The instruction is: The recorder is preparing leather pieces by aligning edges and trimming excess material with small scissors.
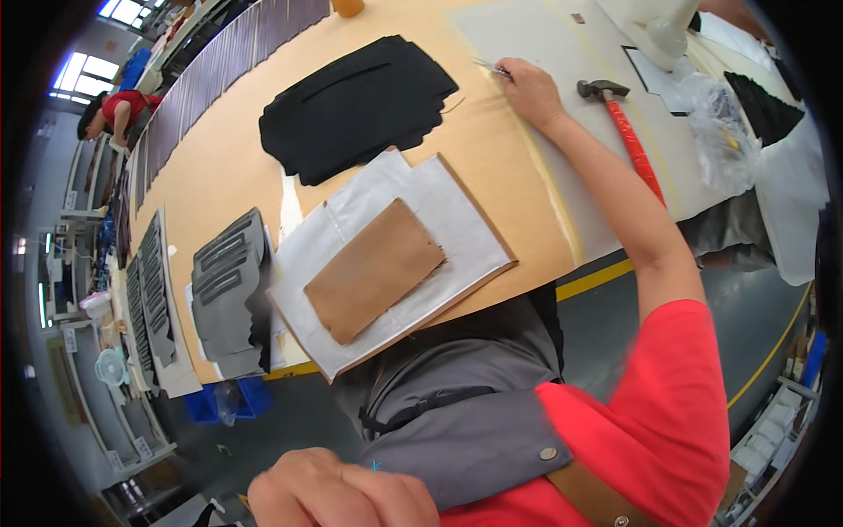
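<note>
My right hand (531, 92) is stretched out over the far right of the table. Its fingers are closed round a slim metal tool (492, 68) whose thin silvery tips point left; its exact kind is too small to tell. Close to the camera at the lower edge, my left hand (342, 492) is raised with its fingers curled, and whatever may be in them is hidden. Nearest me on the table, a brown fabric piece (376, 270) with a frayed edge lies on a white-lined panel (351, 215) with brown edges. Behind it rests a stack of black cut pieces (356, 110).
A hammer (628, 140) with a red handle lies right of my right forearm, near a clear plastic bag (724, 136). Grey pieces with dark strips (230, 281) lie at the left. Striped material (219, 61) runs along the far edge. A person in red (123, 110) bends at the far left.
</note>
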The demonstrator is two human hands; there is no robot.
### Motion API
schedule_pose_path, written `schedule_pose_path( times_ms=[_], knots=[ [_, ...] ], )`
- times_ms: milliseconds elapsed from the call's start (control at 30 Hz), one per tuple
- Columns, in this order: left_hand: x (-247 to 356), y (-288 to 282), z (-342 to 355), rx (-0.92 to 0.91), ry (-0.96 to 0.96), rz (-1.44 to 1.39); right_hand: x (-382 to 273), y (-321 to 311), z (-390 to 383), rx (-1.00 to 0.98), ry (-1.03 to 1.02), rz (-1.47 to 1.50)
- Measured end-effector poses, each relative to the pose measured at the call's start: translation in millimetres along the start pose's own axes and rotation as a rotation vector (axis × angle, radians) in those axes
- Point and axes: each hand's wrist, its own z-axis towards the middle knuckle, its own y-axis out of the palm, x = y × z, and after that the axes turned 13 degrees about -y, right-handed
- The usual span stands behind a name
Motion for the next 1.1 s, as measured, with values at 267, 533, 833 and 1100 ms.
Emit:
schedule_pose_path(
  times_ms=[267,533,833,1100],
  knots=[
    [-43.5,-41.1,-19.4,-0.016,-0.290,0.492,-1.9,-8.1,5.9,-0.053,0.020,-0.090],
    [-50.0,-61.1,-13.5,-0.020,-0.417,0.515,-0.9,8.1,16.3,-0.069,-0.014,-0.230],
    [-18.1,-106.7,14.4,0.105,-0.435,0.481,104.0,-33.6,64.5,-0.221,0.441,-0.447],
    [18.4,-121.9,53.4,0.218,-0.496,0.412,134.3,-46.4,70.0,-0.231,0.689,-0.418]
  ],
)
